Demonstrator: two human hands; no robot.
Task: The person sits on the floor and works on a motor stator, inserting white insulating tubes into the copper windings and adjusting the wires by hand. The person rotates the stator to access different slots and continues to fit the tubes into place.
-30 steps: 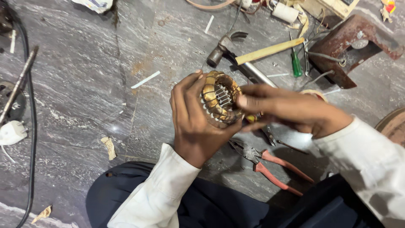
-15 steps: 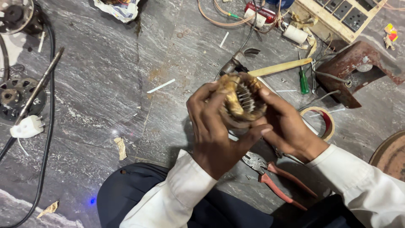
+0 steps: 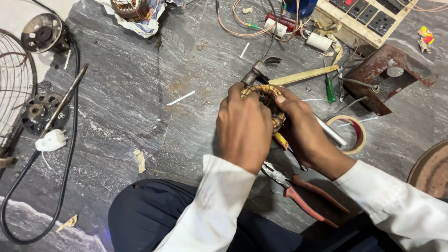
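A round motor stator (image 3: 267, 99) with copper-coloured windings is held above the grey stone floor by both my hands. My left hand (image 3: 245, 128) wraps around its near side and covers most of it. My right hand (image 3: 303, 133) grips it from the right, fingers curled over the rim. Only the stator's top edge and part of its slotted core show between the hands. Both arms wear white sleeves, and my knee in dark trousers (image 3: 154, 210) is below.
Red-handled pliers (image 3: 303, 191) lie just under my hands. A claw hammer (image 3: 284, 74), green screwdriver (image 3: 330, 88), tape roll (image 3: 350, 135), rusty metal bracket (image 3: 387, 77) and switchboard (image 3: 368, 16) lie beyond. Left: fan grille (image 3: 14, 84), black cable (image 3: 70, 154), white plug (image 3: 50, 140), motor parts (image 3: 42, 112).
My hands have turned the stator so the left hand now covers it. The view has shifted, showing more of the floor on the left.
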